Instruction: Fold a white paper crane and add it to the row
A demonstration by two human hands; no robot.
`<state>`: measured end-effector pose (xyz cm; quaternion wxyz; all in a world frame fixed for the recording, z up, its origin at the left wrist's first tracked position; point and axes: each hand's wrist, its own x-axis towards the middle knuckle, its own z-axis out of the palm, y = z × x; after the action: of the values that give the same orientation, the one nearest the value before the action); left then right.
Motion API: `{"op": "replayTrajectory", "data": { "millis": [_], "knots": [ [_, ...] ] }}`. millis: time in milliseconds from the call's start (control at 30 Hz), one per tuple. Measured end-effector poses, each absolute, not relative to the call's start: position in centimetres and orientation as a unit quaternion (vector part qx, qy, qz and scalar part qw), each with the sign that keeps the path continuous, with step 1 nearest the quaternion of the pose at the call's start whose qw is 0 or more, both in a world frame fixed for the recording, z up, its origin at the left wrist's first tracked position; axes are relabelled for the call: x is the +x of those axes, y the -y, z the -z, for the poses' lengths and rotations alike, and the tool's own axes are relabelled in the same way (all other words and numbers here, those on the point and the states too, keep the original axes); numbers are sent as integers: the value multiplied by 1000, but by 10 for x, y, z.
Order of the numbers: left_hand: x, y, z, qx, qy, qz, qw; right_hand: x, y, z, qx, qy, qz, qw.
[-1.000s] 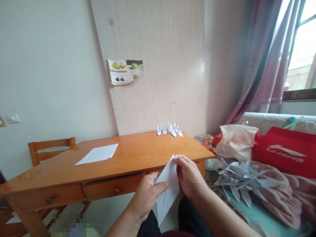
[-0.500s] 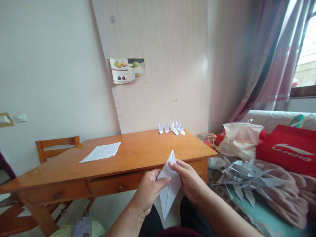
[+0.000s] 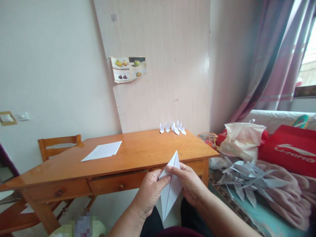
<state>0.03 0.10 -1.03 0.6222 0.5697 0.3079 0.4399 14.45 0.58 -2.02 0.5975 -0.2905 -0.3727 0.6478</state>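
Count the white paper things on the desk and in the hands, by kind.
Small folded figures at the back of the desk: 5
Flat printed sheet on the desk: 1
Folded paper pinched between left hand and right hand: 1
Total: 7

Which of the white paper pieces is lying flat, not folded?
The printed sheet on the desk, left of the small folded figures; the pointed piece between left hand and right hand is creased.

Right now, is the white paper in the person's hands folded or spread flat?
Folded: the white paper, held by left hand and right hand, is a pointed kite with a centre crease.
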Motion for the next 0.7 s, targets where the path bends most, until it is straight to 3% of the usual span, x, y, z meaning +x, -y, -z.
{"op": "replayTrajectory", "data": {
  "millis": [467, 700],
  "knots": [
    [-1, -1, 17, 580, -343, -426, 604, 154, -18, 18, -308, 343, -616, 639],
    [-5, -1, 11, 545, -350, -452, 613, 166, -16, -12, -360, 374, -413, 748]
  ]
}}
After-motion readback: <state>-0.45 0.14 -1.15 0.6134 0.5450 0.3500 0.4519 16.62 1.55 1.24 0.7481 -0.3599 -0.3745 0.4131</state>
